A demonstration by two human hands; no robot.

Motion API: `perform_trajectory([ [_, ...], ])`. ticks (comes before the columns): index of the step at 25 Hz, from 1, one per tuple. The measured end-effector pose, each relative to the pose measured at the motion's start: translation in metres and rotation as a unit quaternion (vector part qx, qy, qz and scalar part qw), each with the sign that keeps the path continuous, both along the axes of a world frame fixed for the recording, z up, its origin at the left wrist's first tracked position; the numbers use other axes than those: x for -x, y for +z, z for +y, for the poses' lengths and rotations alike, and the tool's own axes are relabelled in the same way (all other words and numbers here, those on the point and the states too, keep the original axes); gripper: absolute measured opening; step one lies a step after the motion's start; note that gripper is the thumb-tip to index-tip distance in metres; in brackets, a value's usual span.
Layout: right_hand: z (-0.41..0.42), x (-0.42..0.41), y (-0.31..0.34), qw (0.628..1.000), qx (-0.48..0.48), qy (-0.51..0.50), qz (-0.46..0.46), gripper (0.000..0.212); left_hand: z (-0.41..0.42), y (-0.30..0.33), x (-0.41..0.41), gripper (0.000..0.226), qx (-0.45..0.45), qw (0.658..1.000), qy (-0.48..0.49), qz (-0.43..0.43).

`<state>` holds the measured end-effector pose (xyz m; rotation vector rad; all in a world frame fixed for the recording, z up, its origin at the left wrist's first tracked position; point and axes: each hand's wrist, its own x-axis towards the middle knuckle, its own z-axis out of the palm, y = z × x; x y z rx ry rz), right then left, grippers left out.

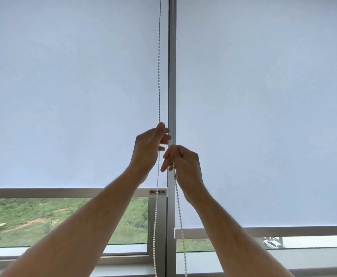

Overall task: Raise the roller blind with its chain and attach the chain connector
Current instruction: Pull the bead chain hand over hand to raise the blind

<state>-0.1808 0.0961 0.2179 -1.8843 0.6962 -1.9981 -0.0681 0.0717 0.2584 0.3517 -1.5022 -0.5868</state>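
Left roller blind (pixel 69 96): hem bar sits higher than the right blind's (pixel 263 116). Bead chain (pixel 159 76): two strands beside the central window frame (pixel 171 86). My left hand (pixel 150 146): grip pinched on the left strand, thumb up. My right hand (pixel 183 160): grip fisted round the right strand, lower. Chain connector: possibly inside my fist; cannot tell.
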Motion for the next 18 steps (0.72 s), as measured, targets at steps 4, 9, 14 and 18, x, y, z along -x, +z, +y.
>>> perform_trajectory([
  [4, -0.003, -0.005, -0.022, 1.0, -0.014, 0.007, 0.002, 0.037, 0.011, 0.035, 0.011, 0.026, 0.009, 1.0, 0.006, -0.017],
  [9, -0.003, 0.008, -0.031, 0.998, -0.023, 0.035, 0.048, 0.042, 0.014, 0.03, 0.008, 0.025, 0.021, 0.999, 0.033, -0.026],
  [14, -0.004, 0.027, 0.001, 0.998, -0.054, 0.03, -0.006, 0.068, 0.018, 0.018, 0.004, 0.025, 0.046, 0.998, 0.046, -0.016],
  [18, 0.006, 0.039, 0.049, 0.992, -0.054, 0.116, -0.023, 0.065, 0.019, -0.002, 0.001, 0.027, 0.065, 0.996, 0.057, -0.04],
])
